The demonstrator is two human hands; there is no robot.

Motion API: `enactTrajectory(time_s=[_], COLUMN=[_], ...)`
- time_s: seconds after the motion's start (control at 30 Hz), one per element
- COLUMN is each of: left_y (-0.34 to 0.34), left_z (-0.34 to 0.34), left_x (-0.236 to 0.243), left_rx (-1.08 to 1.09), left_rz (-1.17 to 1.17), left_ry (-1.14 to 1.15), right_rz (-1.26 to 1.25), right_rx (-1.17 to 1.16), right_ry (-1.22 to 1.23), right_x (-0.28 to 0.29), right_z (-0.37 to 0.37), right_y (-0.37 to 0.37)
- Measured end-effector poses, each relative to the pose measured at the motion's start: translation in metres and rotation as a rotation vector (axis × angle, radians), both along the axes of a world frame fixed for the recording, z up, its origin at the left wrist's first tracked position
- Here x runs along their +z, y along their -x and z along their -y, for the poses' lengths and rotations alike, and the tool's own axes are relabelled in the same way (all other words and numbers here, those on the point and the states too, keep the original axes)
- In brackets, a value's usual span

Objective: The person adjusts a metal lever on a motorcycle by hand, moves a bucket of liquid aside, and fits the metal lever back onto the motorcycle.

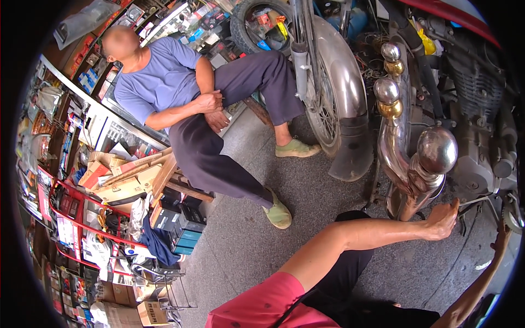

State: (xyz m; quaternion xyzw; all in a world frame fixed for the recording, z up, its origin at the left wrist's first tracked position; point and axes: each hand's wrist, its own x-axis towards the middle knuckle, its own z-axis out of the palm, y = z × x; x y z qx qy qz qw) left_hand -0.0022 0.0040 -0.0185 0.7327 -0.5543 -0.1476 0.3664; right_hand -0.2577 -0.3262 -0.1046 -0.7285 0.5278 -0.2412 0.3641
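Note:
My left arm reaches across to the right, and my left hand (441, 222) is closed at the end of a thin metal rod (474, 201) low on a motorcycle. The fingers' far side is hidden. Near the right rim, my right hand (501, 238) is raised against a rounded metal part (513, 216); its fingers are small and partly hidden, so their grip is unclear. Above both hands sits the grey finned engine (477, 90). Chrome tubing with a large shiny ball (437, 150) stands just left of it.
The motorcycle's front wheel (324, 117) and chrome mudguard (350, 82) stand ahead. A seated person (158, 76) has a foot in a green shoe (279, 213) on the grey floor (235, 240). Cardboard boxes (123, 191), a red rack (82, 191) and a loose tyre (238, 27) lie around.

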Motion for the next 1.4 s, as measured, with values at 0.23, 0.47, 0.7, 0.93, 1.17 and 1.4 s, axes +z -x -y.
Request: enactTrajectory(time_s=[0.23, 0.47, 0.7, 0.93, 1.17, 1.4], left_y=[0.002, 0.000, 0.000, 0.003, 0.003, -0.005], left_z=[0.006, 0.002, 0.002, 0.003, 0.002, -0.004], left_x=[-0.001, 0.000, 0.000, -0.001, 0.010, 0.008], left_rx=[-0.023, -0.001, 0.012, 0.005, -0.046, -0.018], left_rz=[-0.028, -0.017, 0.022, 0.034, -0.038, 0.041], left_ry=[0.011, -0.022, -0.010, 0.024, -0.017, 0.047], right_rz=[0.066, 0.042, 0.045, 0.040, -0.002, -0.035], right_rx=[0.015, 0.016, 0.016, -0.010, -0.049, -0.078], right_ry=[0.022, 0.032, 0.063, 0.062, -0.010, -0.123], right_x=[-0.016, -0.002, 0.003, 0.006, 0.030, 0.044], right_z=[0.026, 0.003, -0.003, -0.003, -0.026, -0.042], right_y=[0.021, 0.003, 0.001, 0.003, -0.003, -0.016])
